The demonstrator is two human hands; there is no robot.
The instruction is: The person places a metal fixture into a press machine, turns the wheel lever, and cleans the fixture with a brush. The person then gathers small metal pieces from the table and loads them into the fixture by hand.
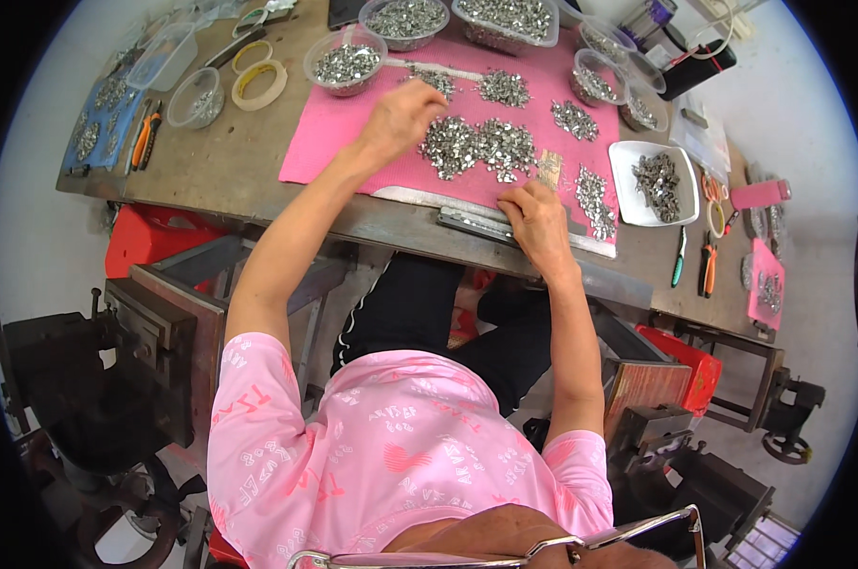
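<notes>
My left hand [402, 119] reaches over the pink mat [320, 142], fingers drawn together at the left edge of the piles. Whatever it pinches is too small to make out. Below it lie two joined heaps of small shiny metal pieces [476, 149], with smaller heaps [503, 88] farther back. At the table's front edge, my right hand [540, 223] has thumb and fingers pressed together over the right end of a narrow metal bar [474, 226]. Its fingertips hide what they grip. A small tan card [549, 168] lies just beyond this hand.
Clear plastic bowls [346, 64] of metal pieces line the back. At right stand a white square dish [654, 183] and orange-handled pliers [708, 264]. Tape rolls [259, 85] and another orange-handled tool [147, 140] lie left. Vises [107, 365] flank my seat.
</notes>
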